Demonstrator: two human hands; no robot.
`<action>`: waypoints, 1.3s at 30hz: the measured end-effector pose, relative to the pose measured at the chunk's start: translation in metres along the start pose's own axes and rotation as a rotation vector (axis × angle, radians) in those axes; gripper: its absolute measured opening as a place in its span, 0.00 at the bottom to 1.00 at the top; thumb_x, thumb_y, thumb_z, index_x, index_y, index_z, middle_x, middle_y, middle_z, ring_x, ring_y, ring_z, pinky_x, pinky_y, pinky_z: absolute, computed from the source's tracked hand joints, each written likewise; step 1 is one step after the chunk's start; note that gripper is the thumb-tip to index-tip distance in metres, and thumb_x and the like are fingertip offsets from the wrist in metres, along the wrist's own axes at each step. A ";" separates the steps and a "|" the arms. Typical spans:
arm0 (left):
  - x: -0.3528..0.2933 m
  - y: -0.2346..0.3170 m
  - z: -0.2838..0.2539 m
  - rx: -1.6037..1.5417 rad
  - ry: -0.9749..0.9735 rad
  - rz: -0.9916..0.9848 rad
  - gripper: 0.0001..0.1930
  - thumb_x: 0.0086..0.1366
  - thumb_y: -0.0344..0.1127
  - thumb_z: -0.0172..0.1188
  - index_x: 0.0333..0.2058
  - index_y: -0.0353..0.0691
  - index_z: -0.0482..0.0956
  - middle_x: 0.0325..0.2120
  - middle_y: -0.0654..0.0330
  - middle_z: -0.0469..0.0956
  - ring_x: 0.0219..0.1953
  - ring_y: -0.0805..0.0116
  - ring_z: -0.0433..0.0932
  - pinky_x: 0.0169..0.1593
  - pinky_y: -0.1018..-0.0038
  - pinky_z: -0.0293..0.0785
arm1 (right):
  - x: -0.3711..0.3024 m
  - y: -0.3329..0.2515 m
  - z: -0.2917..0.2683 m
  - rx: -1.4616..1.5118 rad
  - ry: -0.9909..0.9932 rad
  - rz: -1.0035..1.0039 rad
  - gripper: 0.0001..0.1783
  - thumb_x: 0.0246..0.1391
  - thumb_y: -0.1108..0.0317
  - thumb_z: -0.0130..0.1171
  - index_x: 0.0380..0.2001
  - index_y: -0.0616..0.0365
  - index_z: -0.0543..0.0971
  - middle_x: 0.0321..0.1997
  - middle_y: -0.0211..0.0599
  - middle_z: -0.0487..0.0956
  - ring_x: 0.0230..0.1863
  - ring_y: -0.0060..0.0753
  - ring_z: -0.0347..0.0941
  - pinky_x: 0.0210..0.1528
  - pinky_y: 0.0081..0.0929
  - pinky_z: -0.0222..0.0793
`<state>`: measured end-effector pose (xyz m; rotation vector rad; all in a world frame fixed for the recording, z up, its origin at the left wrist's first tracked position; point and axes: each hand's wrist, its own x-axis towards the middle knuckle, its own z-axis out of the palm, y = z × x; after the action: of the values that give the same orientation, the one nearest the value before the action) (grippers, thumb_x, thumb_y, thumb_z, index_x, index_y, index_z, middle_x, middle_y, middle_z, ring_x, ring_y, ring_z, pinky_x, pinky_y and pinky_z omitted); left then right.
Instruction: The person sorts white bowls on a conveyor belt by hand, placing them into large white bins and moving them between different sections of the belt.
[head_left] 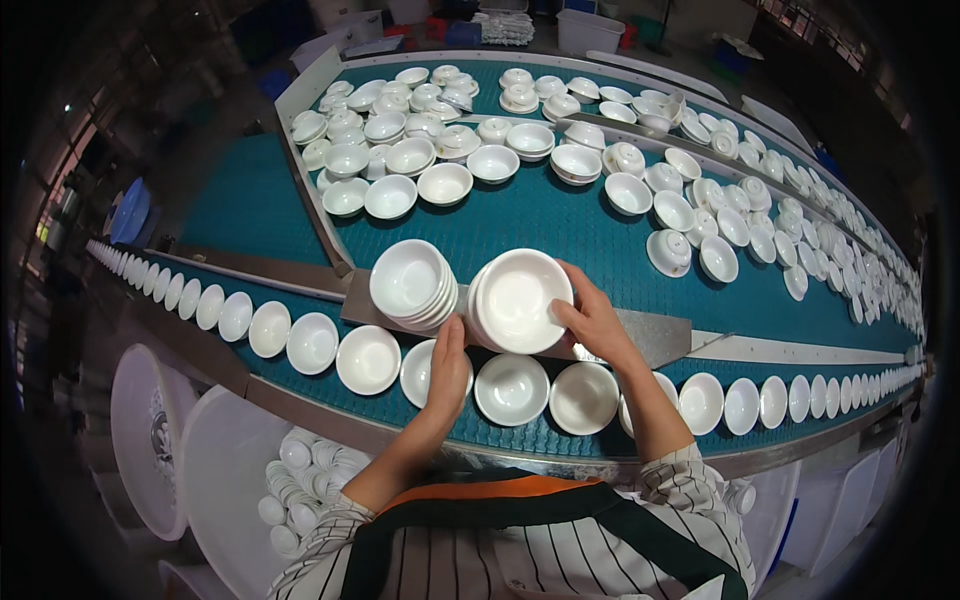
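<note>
My right hand [598, 325] grips a short stack of round white bowls [522, 302] from its right side, thumb at the rim and fingers behind. The stack's open mouths face up toward me. My left hand [447, 375] has its fingers stretched out and close together, their tips at the lower left side of this stack; its palm is partly hidden. Just left of it, another stack of nested white bowls [408, 282] stands by the metal plate [655, 338]. Below my hands, a single row of white bowls [512, 390] runs along the narrow green belt [480, 437].
Beyond the metal plate, a wide green belt [500, 215] carries many scattered and stacked white bowls [445, 184]. Metal dividers [310, 205] edge it. A large white tub [225, 450] with small white pieces stands at lower left. White bins [590, 32] stand at the back.
</note>
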<state>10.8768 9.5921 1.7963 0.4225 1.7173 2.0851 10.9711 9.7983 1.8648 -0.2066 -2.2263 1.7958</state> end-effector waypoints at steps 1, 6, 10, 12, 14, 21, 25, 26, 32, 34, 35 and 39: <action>0.007 -0.012 0.011 -0.025 0.089 -0.045 0.25 0.73 0.47 0.34 0.57 0.34 0.63 0.53 0.55 0.69 0.56 0.68 0.68 0.59 0.70 0.63 | 0.001 0.011 0.001 -0.125 -0.017 -0.046 0.31 0.53 0.61 0.50 0.59 0.61 0.62 0.24 0.46 0.77 0.19 0.33 0.73 0.26 0.31 0.71; 0.023 -0.014 0.052 -0.239 0.072 -0.157 0.24 0.72 0.51 0.36 0.53 0.39 0.67 0.50 0.56 0.70 0.52 0.70 0.71 0.53 0.71 0.69 | -0.010 0.028 -0.019 -0.486 0.004 0.077 0.34 0.56 0.45 0.53 0.56 0.62 0.69 0.33 0.51 0.79 0.34 0.43 0.78 0.39 0.36 0.72; 0.020 -0.021 0.117 0.061 0.230 -0.035 0.25 0.67 0.56 0.48 0.45 0.37 0.68 0.40 0.57 0.70 0.43 0.69 0.68 0.50 0.74 0.63 | -0.021 0.086 -0.048 0.316 0.062 0.246 0.35 0.60 0.43 0.48 0.53 0.68 0.69 0.52 0.46 0.74 0.51 0.39 0.72 0.52 0.32 0.68; 0.014 -0.026 0.123 0.069 0.204 -0.010 0.23 0.68 0.53 0.48 0.45 0.35 0.66 0.40 0.55 0.70 0.43 0.68 0.67 0.50 0.73 0.63 | -0.035 0.093 -0.052 0.444 0.083 0.298 0.31 0.60 0.49 0.49 0.55 0.67 0.68 0.52 0.46 0.74 0.53 0.36 0.71 0.55 0.29 0.64; -0.007 -0.018 0.139 0.107 0.178 0.075 0.22 0.69 0.50 0.49 0.47 0.35 0.65 0.40 0.53 0.70 0.43 0.67 0.67 0.50 0.73 0.63 | -0.061 0.097 -0.055 0.417 0.119 0.191 0.29 0.60 0.53 0.50 0.55 0.67 0.68 0.52 0.45 0.74 0.53 0.36 0.70 0.56 0.29 0.64; -0.133 0.038 0.140 0.006 0.241 0.083 0.18 0.71 0.42 0.40 0.53 0.36 0.63 0.45 0.52 0.70 0.48 0.67 0.69 0.54 0.72 0.65 | -0.132 0.037 -0.039 0.361 -0.156 -0.005 0.30 0.55 0.69 0.56 0.60 0.63 0.64 0.60 0.43 0.69 0.60 0.32 0.65 0.61 0.28 0.59; -0.204 0.010 0.107 -0.318 0.547 -0.030 0.22 0.71 0.47 0.36 0.53 0.35 0.64 0.48 0.52 0.70 0.49 0.64 0.72 0.55 0.69 0.67 | -0.142 0.044 -0.003 0.421 -0.590 -0.016 0.29 0.58 0.63 0.54 0.62 0.57 0.63 0.64 0.41 0.65 0.64 0.35 0.60 0.64 0.28 0.53; -0.215 0.005 0.106 -0.435 0.520 -0.043 0.23 0.71 0.47 0.36 0.54 0.36 0.63 0.49 0.51 0.70 0.50 0.63 0.72 0.55 0.68 0.67 | -0.143 0.043 0.000 0.441 -0.670 0.030 0.29 0.59 0.62 0.53 0.62 0.56 0.63 0.64 0.41 0.64 0.64 0.36 0.60 0.64 0.28 0.53; -0.307 -0.045 0.096 -0.774 0.730 0.042 0.26 0.70 0.52 0.36 0.57 0.38 0.64 0.52 0.51 0.70 0.52 0.59 0.71 0.58 0.65 0.66 | -0.177 0.055 0.061 0.258 -0.997 -0.076 0.28 0.60 0.55 0.53 0.61 0.52 0.64 0.62 0.43 0.67 0.63 0.41 0.62 0.64 0.33 0.56; -0.339 -0.076 0.070 -0.503 0.797 0.026 0.23 0.71 0.47 0.36 0.55 0.37 0.65 0.50 0.50 0.72 0.51 0.59 0.72 0.56 0.66 0.68 | -0.193 0.053 0.088 0.217 -1.049 -0.057 0.29 0.59 0.53 0.53 0.61 0.54 0.65 0.61 0.45 0.69 0.63 0.42 0.63 0.63 0.33 0.56; -0.360 -0.083 0.065 -0.313 0.839 0.003 0.21 0.71 0.44 0.35 0.54 0.36 0.66 0.49 0.50 0.72 0.51 0.59 0.73 0.55 0.66 0.69 | -0.210 0.055 0.100 0.210 -1.113 -0.013 0.30 0.59 0.52 0.53 0.60 0.55 0.65 0.60 0.46 0.69 0.62 0.43 0.63 0.63 0.33 0.57; -0.431 -0.088 0.056 -0.502 1.031 -0.069 0.22 0.71 0.45 0.37 0.51 0.32 0.68 0.47 0.49 0.75 0.47 0.57 0.76 0.53 0.65 0.70 | -0.264 0.054 0.148 0.098 -1.292 0.096 0.31 0.60 0.50 0.52 0.59 0.59 0.65 0.56 0.49 0.71 0.58 0.41 0.67 0.59 0.30 0.61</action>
<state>11.2897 9.4434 1.7311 -1.0045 1.4561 2.7639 11.1750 9.5981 1.7513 1.2191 -2.8061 2.4468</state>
